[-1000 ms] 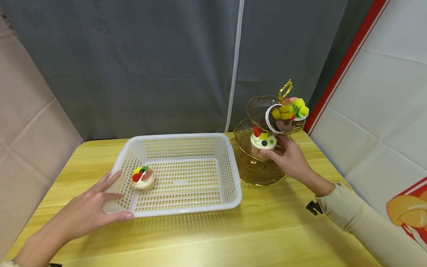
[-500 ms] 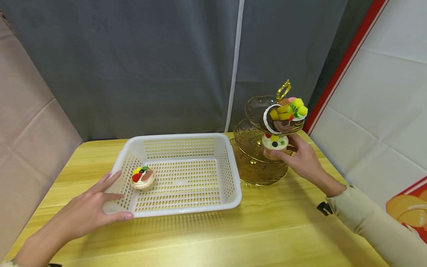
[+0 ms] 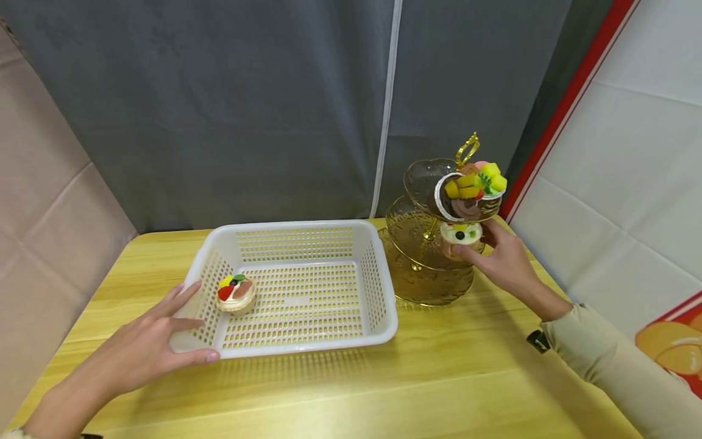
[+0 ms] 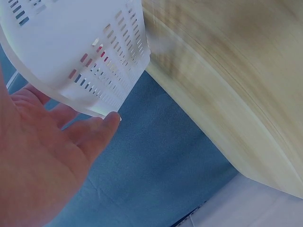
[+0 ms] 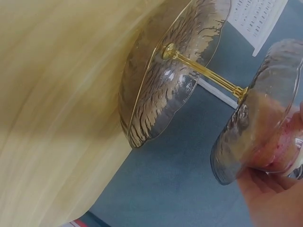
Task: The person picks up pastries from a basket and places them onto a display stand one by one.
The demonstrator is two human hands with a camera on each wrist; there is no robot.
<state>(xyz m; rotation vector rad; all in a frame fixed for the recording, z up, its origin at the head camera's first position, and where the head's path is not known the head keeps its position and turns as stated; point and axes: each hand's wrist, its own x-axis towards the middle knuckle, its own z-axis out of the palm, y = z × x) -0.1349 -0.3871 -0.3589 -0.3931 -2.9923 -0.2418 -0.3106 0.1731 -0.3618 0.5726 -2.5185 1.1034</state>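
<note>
My right hand [image 3: 507, 259] pinches a cream-topped cupcake [image 3: 459, 234], dotted with a blueberry and yellow fruit, on the right side of the middle tier [image 3: 403, 228] of a gold-trimmed glass cake stand. The right wrist view shows the cupcake's pinkish side [image 5: 277, 151] through the glass plate, with the hand [image 5: 274, 201] at it. My left hand [image 3: 145, 347] rests with spread fingers on the left end of a white plastic basket [image 3: 301, 348]. Inside that basket, near its left wall, sits a fruit tart [image 3: 237, 297] topped with strawberry.
Above the right hand, the top tier [image 3: 425, 174] bears a chocolate cupcake [image 3: 466, 208], tipped on its side, and a green-fruit dessert [image 3: 493, 178]. A gold handle [image 3: 468, 149] rises from it. Grey curtain [image 3: 247, 122] hangs behind the wooden table [image 3: 351, 396].
My right hand has shifted the cream cupcake rightward across the middle tier, under the top plate's right side. The left hand and basket have stayed put.
</note>
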